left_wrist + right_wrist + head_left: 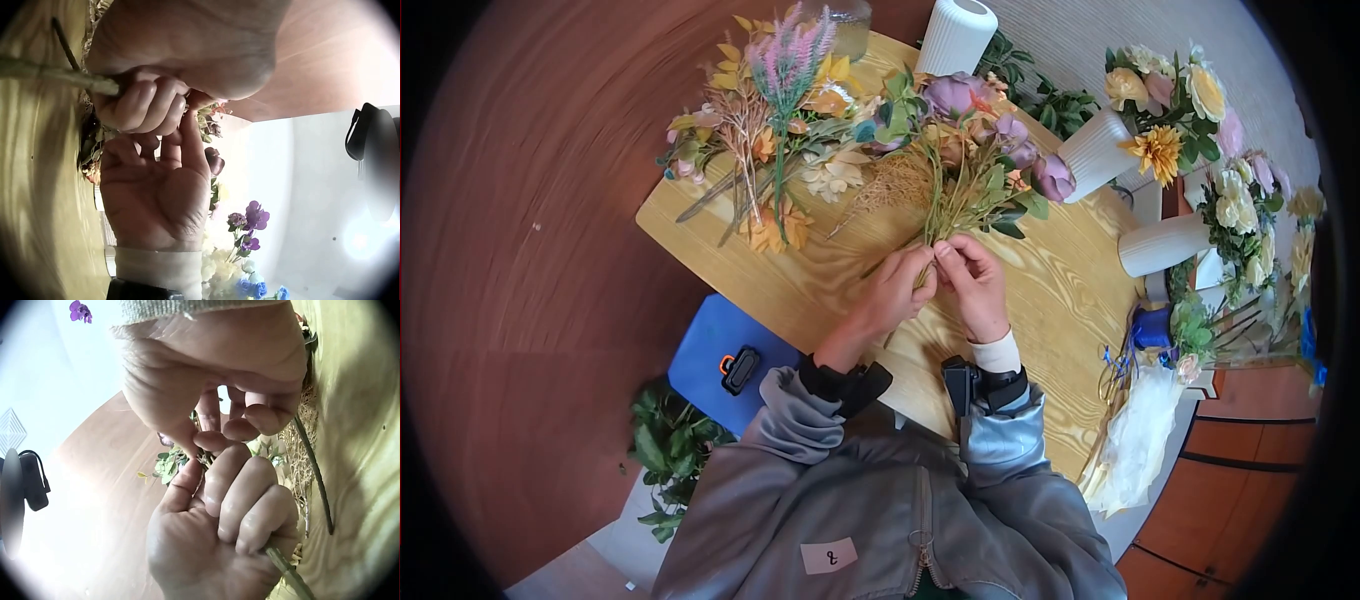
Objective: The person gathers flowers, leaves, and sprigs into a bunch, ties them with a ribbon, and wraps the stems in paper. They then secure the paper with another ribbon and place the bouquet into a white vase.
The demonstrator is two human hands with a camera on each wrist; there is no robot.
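Over the near part of the wooden table, my left hand (897, 288) curls its fingers round a bunch of thin artificial green stems (945, 205). In the right wrist view, a thick stem end (290, 575) sticks out below the left fist. My right hand (977, 285) meets the left, its thumb and fingertips pinching the stems just above the left fingers. Leafy tops of the bunch point away across the table, overlapping purple and orange flowers. Dry tan sprigs (890, 190) lie to the left of the bunch.
Artificial flowers with a pink lavender-like spray (790, 60) heap at the far left of the table (1040, 330). White ribbed vases (1090, 155) stand along the far right. Blue ribbon (1152, 327) and pale wrapping sheets (1135, 440) lie right. A blue stool (725, 355) stands lower left.
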